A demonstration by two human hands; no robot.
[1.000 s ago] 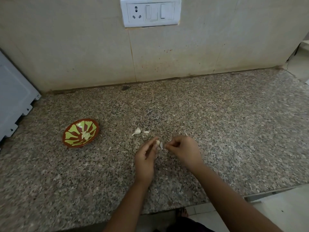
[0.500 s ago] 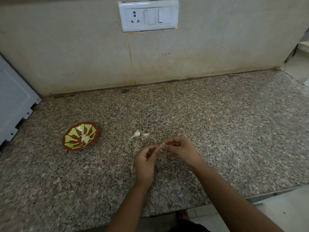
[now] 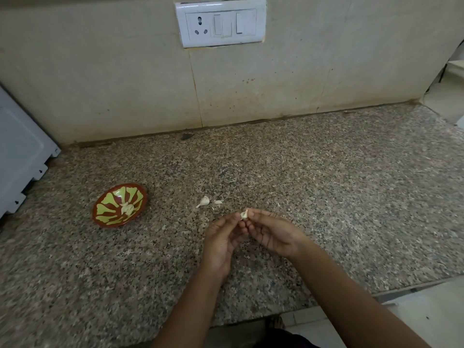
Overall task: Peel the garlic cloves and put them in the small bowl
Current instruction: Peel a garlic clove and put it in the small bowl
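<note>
Down in the head view, your hands meet over the speckled brown granite surface (image 3: pixel 326 184): left hand (image 3: pixel 222 237) and right hand (image 3: pixel 272 232) both pinch a small pale garlic clove (image 3: pixel 244 214). Another whitish clove (image 3: pixel 204 201) lies just beyond them. The red-and-green painted small bowl (image 3: pixel 108 202), holding peeled cloves (image 3: pixel 127 208), sits well to the left. A white switch plate (image 3: pixel 221 22) is set in the beige tiled wall (image 3: pixel 100 71).

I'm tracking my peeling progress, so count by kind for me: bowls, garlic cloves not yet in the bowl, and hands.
Bowl: 1
Cloves outside the bowl: 2, a loose clove on the counter and a held clove pinched between both hands
Hands: 2, left hand and right hand
Total: 5
</note>
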